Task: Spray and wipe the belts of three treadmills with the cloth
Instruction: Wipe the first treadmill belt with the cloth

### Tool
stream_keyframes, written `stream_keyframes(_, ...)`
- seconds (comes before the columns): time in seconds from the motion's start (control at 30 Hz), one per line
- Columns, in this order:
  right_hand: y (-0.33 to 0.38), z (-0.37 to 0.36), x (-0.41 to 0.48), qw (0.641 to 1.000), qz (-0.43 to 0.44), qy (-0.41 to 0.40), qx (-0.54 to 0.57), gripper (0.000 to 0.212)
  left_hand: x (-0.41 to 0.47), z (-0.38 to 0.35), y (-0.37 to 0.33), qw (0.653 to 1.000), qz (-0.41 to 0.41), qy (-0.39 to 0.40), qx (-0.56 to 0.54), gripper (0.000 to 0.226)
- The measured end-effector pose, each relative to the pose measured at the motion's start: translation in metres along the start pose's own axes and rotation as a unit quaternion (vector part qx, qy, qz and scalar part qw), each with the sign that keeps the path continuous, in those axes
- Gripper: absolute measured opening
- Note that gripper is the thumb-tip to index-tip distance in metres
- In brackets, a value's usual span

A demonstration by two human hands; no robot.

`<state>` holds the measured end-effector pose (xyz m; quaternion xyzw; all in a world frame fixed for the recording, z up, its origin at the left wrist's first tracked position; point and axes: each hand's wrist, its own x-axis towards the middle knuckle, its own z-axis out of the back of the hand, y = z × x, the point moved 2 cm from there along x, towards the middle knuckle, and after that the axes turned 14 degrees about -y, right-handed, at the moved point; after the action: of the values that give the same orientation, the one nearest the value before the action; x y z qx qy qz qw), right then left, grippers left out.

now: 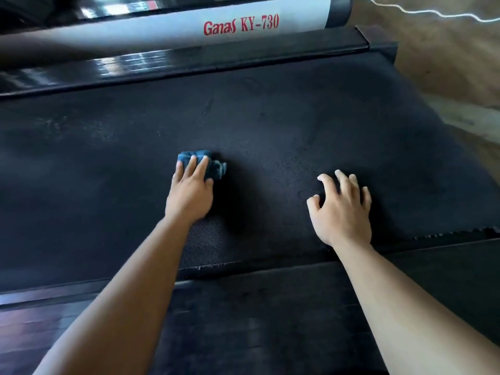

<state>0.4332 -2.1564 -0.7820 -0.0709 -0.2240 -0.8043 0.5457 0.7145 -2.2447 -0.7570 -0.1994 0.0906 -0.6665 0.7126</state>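
A black treadmill belt [270, 125] fills the middle of the head view. On it lies a bunched dark blue cloth [213, 166]. My left hand [190, 190] presses down on the cloth with straight fingers laid over it. To its right, my right hand [342, 209] rests its spread fingertips on the bare belt and holds nothing. No spray bottle is in view.
A glossy black side rail [162, 63] runs along the belt's far edge, with a grey frame tube [243, 25] lettered "Ganas KY-730" behind it. The near side rail [270, 307] lies under my forearms. Brown floor [446, 63] and a white cable [433, 12] are at the upper right.
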Motion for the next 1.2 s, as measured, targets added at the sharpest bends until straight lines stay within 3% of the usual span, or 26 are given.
stream_keyframes(0.13, 0.0, 0.0, -0.002, 1.0, 0.001, 0.005, 0.0, 0.047, 0.039, -0.025, -0.05, 0.999, -0.041, 0.023, 0.007, 0.057)
stream_keyframes(0.3, 0.0, 0.0, 0.001, 1.0, 0.001, 0.011, 0.003, 0.047, 0.025, -0.051, -0.107, 0.983, -0.175, 0.054, -0.009, 0.057)
stream_keyframes(0.5, 0.0, 0.002, 0.001, 1.0, -0.01, 0.024, 0.01, 0.048, -0.078, -0.028, -0.069, 0.955, -0.28, 0.083, -0.06, 0.057)
stream_keyframes(0.63, -0.003, 0.007, 0.002, 0.999, 0.003, 0.045, 0.029, 0.049, -0.1, -0.001, -0.013, 0.964, -0.247, 0.08, -0.055, 0.055)
stream_keyframes(0.8, -0.032, 0.027, 0.0, 0.996, 0.035, 0.087, 0.011, 0.05, -0.045, -0.005, 0.01, 0.988, -0.149, 0.031, -0.018, 0.056)
stream_keyframes(1.0, -0.072, 0.04, 0.016, 0.993, 0.005, 0.117, -0.018, 0.058, 0.013, -0.034, -0.069, 0.997, -0.07, 0.03, -0.011, 0.057)
stream_keyframes(1.2, -0.064, 0.022, 0.021, 0.997, -0.028, 0.068, -0.024, 0.053, 0.037, -0.067, -0.134, 0.988, -0.147, 0.042, 0.011, 0.057)
